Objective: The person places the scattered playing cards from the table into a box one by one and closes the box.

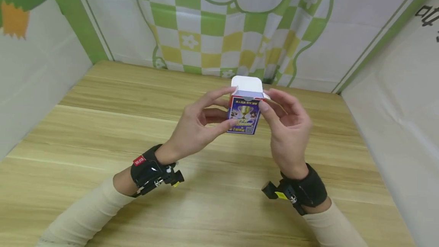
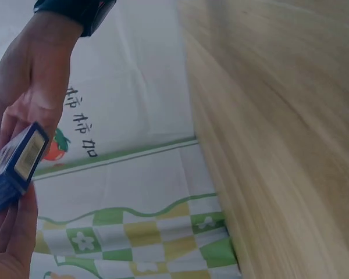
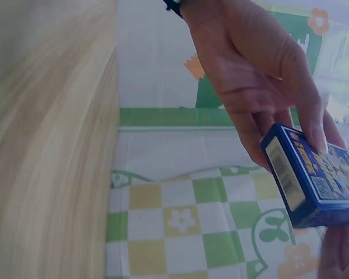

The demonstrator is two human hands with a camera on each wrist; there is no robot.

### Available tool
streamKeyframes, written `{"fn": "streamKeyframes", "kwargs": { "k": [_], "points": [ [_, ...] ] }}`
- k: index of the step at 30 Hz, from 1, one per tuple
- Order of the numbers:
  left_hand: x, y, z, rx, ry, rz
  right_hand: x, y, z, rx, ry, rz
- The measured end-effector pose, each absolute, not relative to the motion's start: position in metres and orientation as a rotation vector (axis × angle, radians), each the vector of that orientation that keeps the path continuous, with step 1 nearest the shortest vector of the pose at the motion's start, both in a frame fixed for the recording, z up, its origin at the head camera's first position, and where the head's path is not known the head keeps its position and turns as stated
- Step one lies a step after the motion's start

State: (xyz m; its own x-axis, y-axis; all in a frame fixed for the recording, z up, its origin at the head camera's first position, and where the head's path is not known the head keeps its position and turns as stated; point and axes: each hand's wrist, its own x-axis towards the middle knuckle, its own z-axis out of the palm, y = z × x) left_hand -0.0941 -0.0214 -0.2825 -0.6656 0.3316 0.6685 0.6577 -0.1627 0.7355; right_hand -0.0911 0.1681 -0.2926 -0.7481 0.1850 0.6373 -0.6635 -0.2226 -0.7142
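Note:
A small blue card box with a gold trophy printed on its front is held up over the table between both hands. Its white top flap stands raised, and a side flap sticks out at the right. My left hand grips the box's left side, thumb across the lower front. On the other side, my right hand pinches the upper right edge, thumb on the front near the opening. The right wrist view shows a barcode on the bottom of the box. What is inside is hidden.
Beneath the hands spreads a wood-grain table. A green, yellow and white checkered curtain hangs along its back edge. White printed sheets wall in the sides. Each wrist wears a black strap with a small camera.

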Motion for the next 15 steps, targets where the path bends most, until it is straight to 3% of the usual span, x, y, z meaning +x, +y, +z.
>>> {"fn": "streamKeyframes", "kwargs": {
  "k": [8,15],
  "points": [
    [-0.095,-0.024,-0.275,-1.213,-1.889,-1.966,-0.088,0.165,-0.294,0.549,-1.327,2.18],
    [-0.096,-0.03,-0.271,-1.207,-1.983,-1.817,-0.086,0.176,-0.286,0.741,-1.71,1.919]
  ]
}}
